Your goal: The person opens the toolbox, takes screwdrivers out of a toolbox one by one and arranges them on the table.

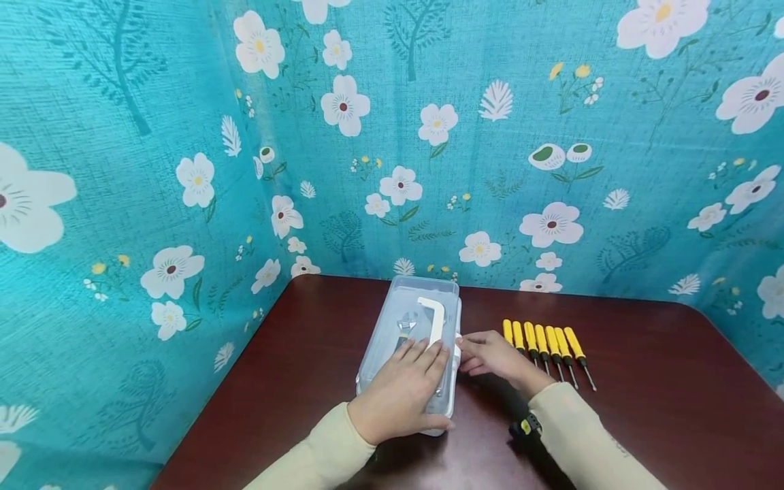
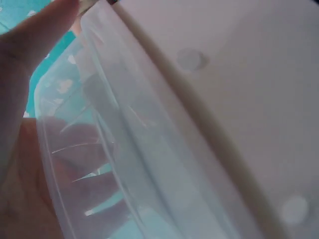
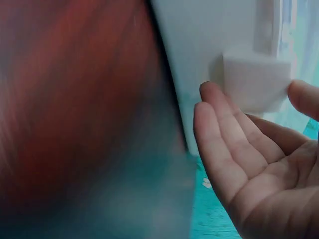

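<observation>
A translucent plastic box (image 1: 382,327) with its lid down stands on the table. Through the lid an adjustable wrench (image 1: 407,322) shows, and a white bent bar (image 1: 436,313) runs along the top. My left hand (image 1: 401,391) lies flat on the lid with fingers spread, covering part of the bar and the wrench's handle. At the box's right side, my right hand (image 1: 490,354) is at a white latch (image 3: 256,82). The right wrist view shows the thumb touching the latch's edge, the other fingers fairly straight beside it. Box wall (image 2: 164,124) and left fingers fill the left wrist view.
Several screwdrivers (image 1: 542,337) with yellow handles lie in a row to the right of my right hand. The dark red table (image 1: 661,381) meets a blue flowered cloth (image 1: 465,156) at the back and left. A watch (image 1: 525,427) is on the right wrist.
</observation>
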Available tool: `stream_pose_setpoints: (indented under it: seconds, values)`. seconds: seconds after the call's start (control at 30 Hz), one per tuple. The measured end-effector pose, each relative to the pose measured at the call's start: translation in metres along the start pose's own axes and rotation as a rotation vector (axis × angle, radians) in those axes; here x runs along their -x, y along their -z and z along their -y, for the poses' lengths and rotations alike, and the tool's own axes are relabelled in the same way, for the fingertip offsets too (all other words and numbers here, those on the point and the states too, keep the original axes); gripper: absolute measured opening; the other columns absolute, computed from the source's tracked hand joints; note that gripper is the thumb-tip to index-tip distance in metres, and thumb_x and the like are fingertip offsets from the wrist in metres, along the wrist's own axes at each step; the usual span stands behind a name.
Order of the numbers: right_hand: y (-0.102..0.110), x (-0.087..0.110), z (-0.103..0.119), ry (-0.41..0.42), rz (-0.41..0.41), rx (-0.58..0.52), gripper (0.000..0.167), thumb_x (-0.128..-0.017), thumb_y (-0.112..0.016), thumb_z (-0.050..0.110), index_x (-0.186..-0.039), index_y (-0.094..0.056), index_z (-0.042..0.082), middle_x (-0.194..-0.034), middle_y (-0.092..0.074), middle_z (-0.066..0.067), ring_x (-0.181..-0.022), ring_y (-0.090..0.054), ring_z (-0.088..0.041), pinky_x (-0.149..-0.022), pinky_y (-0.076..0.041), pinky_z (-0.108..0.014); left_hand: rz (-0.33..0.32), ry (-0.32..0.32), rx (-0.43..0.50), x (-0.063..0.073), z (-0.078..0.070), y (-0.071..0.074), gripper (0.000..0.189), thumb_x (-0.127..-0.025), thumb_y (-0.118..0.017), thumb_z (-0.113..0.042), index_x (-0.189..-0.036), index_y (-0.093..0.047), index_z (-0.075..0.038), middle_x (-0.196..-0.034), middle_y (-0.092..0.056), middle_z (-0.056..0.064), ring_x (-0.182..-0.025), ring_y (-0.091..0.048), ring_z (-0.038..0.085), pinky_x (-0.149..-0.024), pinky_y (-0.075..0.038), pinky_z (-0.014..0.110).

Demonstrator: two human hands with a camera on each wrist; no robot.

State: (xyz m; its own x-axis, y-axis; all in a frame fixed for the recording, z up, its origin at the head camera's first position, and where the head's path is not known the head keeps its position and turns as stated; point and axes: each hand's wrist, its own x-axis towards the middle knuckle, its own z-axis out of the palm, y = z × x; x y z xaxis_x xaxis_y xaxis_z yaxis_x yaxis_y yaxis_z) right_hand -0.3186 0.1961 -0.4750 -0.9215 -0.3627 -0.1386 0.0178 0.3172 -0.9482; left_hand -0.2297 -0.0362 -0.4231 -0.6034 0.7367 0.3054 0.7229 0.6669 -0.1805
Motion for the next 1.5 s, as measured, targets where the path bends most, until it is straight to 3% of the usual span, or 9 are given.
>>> stream_pose_setpoints:
  seconds: [0.17,0.3,0.5,0.67,0.83,0.93,1.13,1.3,1.5]
  values:
    - [0.016,-0.01,0.017,0.017,-0.06,0.217,0.048,-0.096,-0.063,0.032,-0.125,-0.059,-0.007,-0.102,-0.069,-0.012,-0.083,-0.069,-0.025,-0.073,-0.057,-0.039,-0.086,0.073,0.058,0.007,0.008,0.003,0.087,-0.085,-0.055,-0.071,-0.139,-0.052,-0.003,-0.14,-0.052,0.01,-0.129,-0.047,0.027,-0.108,-0.033,0.042]
    - [0.029,-0.023,0.029,0.029,-0.135,0.331,0.051,-0.098,-0.058,0.037,-0.13,-0.056,-0.002,-0.107,-0.067,-0.014,-0.089,-0.067,-0.026,-0.077,-0.056,-0.04,-0.129,0.19,0.108,0.021,0.016,0.005,0.093,-0.079,-0.058,-0.074,-0.139,-0.052,-0.003,-0.14,-0.052,0.01,-0.129,-0.047,0.026,-0.108,-0.034,0.042]
    - [0.035,-0.048,0.05,0.064,-0.198,0.49,0.072,-0.098,-0.042,0.059,-0.139,-0.048,0.0,-0.128,-0.057,-0.02,-0.116,-0.055,-0.036,-0.093,-0.045,-0.053,-0.149,0.404,0.221,0.047,0.027,0.004,0.113,-0.069,-0.06,-0.082,-0.146,-0.04,-0.001,-0.148,-0.042,0.013,-0.133,-0.041,0.028,-0.105,-0.037,0.048]
    - [0.033,-0.071,0.058,0.059,-0.171,0.482,0.083,-0.096,-0.036,0.067,-0.145,-0.043,0.0,-0.145,-0.043,-0.021,-0.134,-0.037,-0.04,-0.104,-0.032,-0.058,-0.151,0.59,0.35,0.061,0.033,-0.005,0.122,-0.063,-0.066,-0.082,-0.148,-0.034,0.0,-0.148,-0.041,0.013,-0.129,-0.044,0.027,-0.1,-0.042,0.047]
    - [0.027,-0.089,0.058,0.027,-0.119,0.409,0.092,-0.093,-0.036,0.071,-0.147,-0.038,-0.002,-0.151,-0.033,-0.024,-0.139,-0.028,-0.042,-0.108,-0.027,-0.057,-0.065,0.749,0.526,0.069,0.037,-0.013,0.126,-0.059,-0.068,-0.083,-0.149,-0.033,-0.002,-0.144,-0.045,0.012,-0.119,-0.051,0.026,-0.095,-0.047,0.048]
    - [0.025,-0.097,0.054,-0.003,-0.097,0.337,0.089,-0.094,-0.042,0.067,-0.146,-0.037,-0.005,-0.151,-0.033,-0.024,-0.139,-0.028,-0.041,-0.108,-0.027,-0.056,-0.023,0.769,0.588,0.072,0.039,-0.019,0.121,-0.06,-0.067,-0.084,-0.147,-0.036,-0.005,-0.137,-0.049,0.009,-0.111,-0.054,0.022,-0.091,-0.049,0.046]
    - [0.025,-0.105,0.045,-0.028,-0.077,0.245,0.083,-0.092,-0.047,0.065,-0.142,-0.046,-0.002,-0.144,-0.044,-0.021,-0.136,-0.035,-0.038,-0.108,-0.029,-0.054,-0.042,0.701,0.597,0.073,0.046,-0.024,0.101,-0.064,-0.066,-0.081,-0.136,-0.051,-0.01,-0.119,-0.059,-0.001,-0.095,-0.057,0.011,-0.081,-0.052,0.036]
    - [0.03,-0.096,0.045,-0.034,-0.077,0.23,0.084,-0.092,-0.05,0.064,-0.144,-0.042,-0.002,-0.146,-0.041,-0.022,-0.136,-0.034,-0.039,-0.106,-0.03,-0.056,-0.034,0.671,0.65,0.072,0.052,-0.026,0.097,-0.065,-0.069,-0.077,-0.135,-0.053,-0.012,-0.12,-0.06,-0.003,-0.098,-0.057,0.01,-0.082,-0.051,0.035]
    - [0.039,-0.085,0.04,-0.043,-0.093,0.241,0.086,-0.092,-0.049,0.065,-0.141,-0.043,-0.006,-0.134,-0.051,-0.023,-0.121,-0.052,-0.036,-0.095,-0.045,-0.052,-0.02,0.634,0.816,0.069,0.065,-0.031,0.092,-0.066,-0.078,-0.066,-0.137,-0.052,-0.015,-0.123,-0.059,-0.005,-0.102,-0.057,0.01,-0.088,-0.05,0.037]
